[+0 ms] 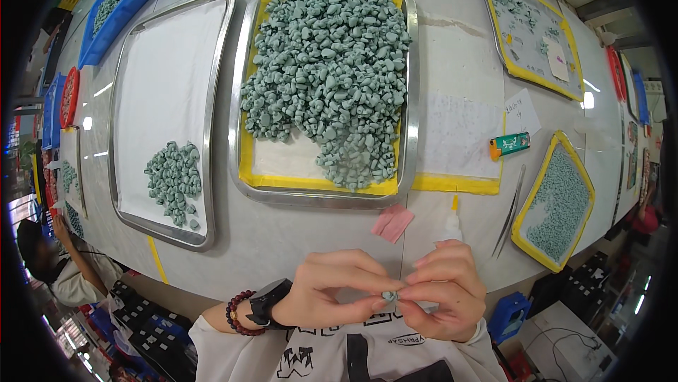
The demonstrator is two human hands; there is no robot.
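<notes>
Close to my body, my left hand pinches a small grey-green piece between thumb and forefinger. The fingertips of my right hand close on the other side of that same piece; its exact kind is too small to make out. Beyond my hands stands a metal tray with a yellow-edged liner, heaped with similar grey-green pieces. To its left, another metal tray lined in white holds a smaller pile of pieces at its near end.
A pink cloth scrap, a white bottle with a yellow tip, tweezers and a green lighter lie on the table. Yellow-edged trays stand at right, a blue bin far left. Someone sits at left.
</notes>
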